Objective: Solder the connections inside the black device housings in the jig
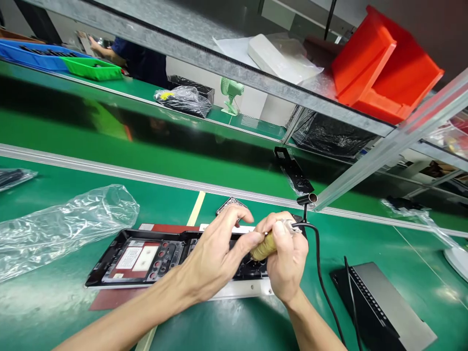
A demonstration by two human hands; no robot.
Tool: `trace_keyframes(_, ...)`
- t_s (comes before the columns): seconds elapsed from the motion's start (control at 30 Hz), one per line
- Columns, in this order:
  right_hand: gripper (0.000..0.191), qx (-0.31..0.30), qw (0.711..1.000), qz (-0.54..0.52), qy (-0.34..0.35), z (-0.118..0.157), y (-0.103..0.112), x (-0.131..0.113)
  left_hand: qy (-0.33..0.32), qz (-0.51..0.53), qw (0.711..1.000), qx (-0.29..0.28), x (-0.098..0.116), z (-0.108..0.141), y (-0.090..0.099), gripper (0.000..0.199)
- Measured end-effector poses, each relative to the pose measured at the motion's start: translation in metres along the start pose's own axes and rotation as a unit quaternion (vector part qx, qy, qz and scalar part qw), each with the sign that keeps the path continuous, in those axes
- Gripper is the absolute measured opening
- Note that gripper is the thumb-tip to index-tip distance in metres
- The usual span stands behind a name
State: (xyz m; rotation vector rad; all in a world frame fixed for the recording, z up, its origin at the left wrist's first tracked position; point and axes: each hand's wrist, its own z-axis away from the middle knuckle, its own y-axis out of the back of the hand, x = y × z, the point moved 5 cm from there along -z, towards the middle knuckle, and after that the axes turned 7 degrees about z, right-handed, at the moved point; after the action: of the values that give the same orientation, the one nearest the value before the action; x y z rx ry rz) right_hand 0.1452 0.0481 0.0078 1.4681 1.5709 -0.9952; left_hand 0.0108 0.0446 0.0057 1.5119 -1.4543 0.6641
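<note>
My right hand [287,258] is wrapped round a corded electric screwdriver [263,247], its body bound in yellowish tape. A black cable leaves its top end, and its tip is hidden. My left hand [219,253] reaches over a long black plastic housing [98,267], thumb and forefinger apart. The left thumb tip meets the screwdriver near my right fingertips. Through openings in the housing, white labels and dark parts show at its left end. A reddish-brown sheet [113,300] and a pale metal strip [243,290] lie beneath it. My hands cover its middle.
A clear plastic bag [73,224] lies to the left. Behind my hands are a small speckled piece [231,204] and a metal ring holder [307,199]. A black and grey panel [387,302] lies right. A red bin [387,68] sits on the shelf overhead. Another person [137,61] works beyond.
</note>
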Motion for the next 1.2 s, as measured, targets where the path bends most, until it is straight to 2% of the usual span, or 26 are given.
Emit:
trace_keyframes(0.17, 0.026, -0.016, 1.000, 0.003, 0.006, 0.001, 0.001, 0.003, -0.010, 0.109, 0.993, -0.054, 0.022, -0.020, -0.019, 0.054)
trace_keyframes(0.23, 0.029, -0.016, 0.999, 0.043, 0.030, 0.001, 0.002, 0.003, -0.029, 0.128, 0.988, -0.078, 0.029, -0.027, -0.026, 0.058)
trace_keyframes(0.37, 0.038, -0.018, 0.994, 0.090, 0.067, 0.002, 0.005, 0.006, -0.081, 0.138, 0.981, -0.112, 0.033, -0.034, -0.036, 0.050)
trace_keyframes(0.47, 0.048, -0.014, 0.997, 0.054, 0.044, 0.004, 0.007, 0.017, -0.104, 0.131, 0.980, -0.105, 0.030, -0.035, -0.037, 0.048)
trace_keyframes(0.57, 0.054, 0.005, 0.998, 0.015, 0.061, 0.007, 0.008, 0.023, -0.102, 0.109, 0.984, -0.093, 0.025, -0.037, -0.036, 0.039)
trace_keyframes(0.77, 0.049, -0.019, 0.997, 0.031, 0.062, 0.003, 0.000, 0.017, -0.090, 0.094, 0.989, -0.074, 0.024, -0.041, -0.036, 0.030)
trace_keyframes(1.0, 0.044, 0.043, 0.998, 0.046, 0.018, 0.003, 0.003, 0.015, -0.092, 0.089, 0.988, -0.082, 0.023, -0.039, -0.039, 0.026)
trace_keyframes(1.2, 0.046, 0.055, 0.997, 0.043, 0.019, 0.003, 0.001, 0.015, -0.097, 0.099, 0.988, -0.071, 0.022, -0.039, -0.040, 0.031)
